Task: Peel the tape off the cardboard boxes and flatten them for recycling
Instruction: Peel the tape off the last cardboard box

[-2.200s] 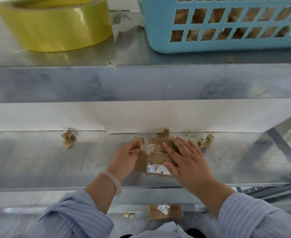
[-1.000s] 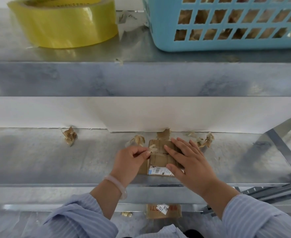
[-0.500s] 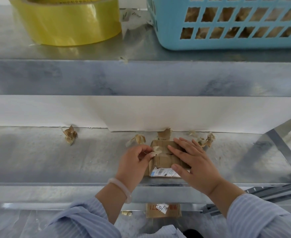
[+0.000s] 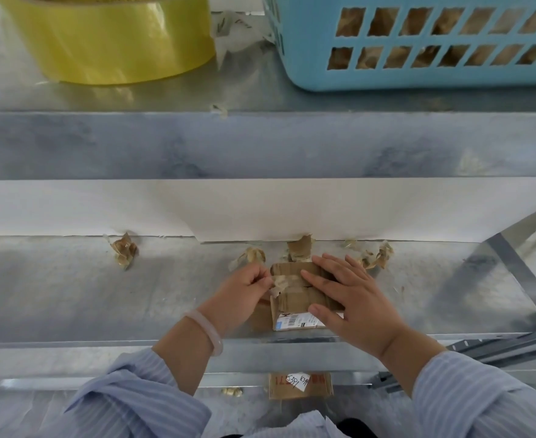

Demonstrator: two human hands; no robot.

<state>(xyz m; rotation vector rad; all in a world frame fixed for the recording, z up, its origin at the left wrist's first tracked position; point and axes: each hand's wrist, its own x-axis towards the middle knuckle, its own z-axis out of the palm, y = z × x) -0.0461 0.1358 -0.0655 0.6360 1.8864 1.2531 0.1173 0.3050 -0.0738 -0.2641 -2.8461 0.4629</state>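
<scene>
Small cardboard box (image 4: 292,300) is pinned at the metal shelf's (image 4: 102,295) front edge under the right hand (image 4: 355,300), fingers spread. Tape strip (image 4: 280,281) end is pinched by the left hand (image 4: 244,290). Risks: tape torn short if yanked steeply; box dragged off the edge if hold-down slackens.

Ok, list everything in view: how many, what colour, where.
tape roll: one, yellow, upper shelf left
basket: one, blue, upper shelf right
cardboard box: one, brown, lower shelf, under the hands
tape strip: one, tan, partly lifted off that box
tape scraps: four, tan, lower shelf's back
second box: one, brown, below the lower shelf
bracelet: one, pale, left wrist
left hand: pinches the tape strip
right hand: flat on the cardboard box
</scene>
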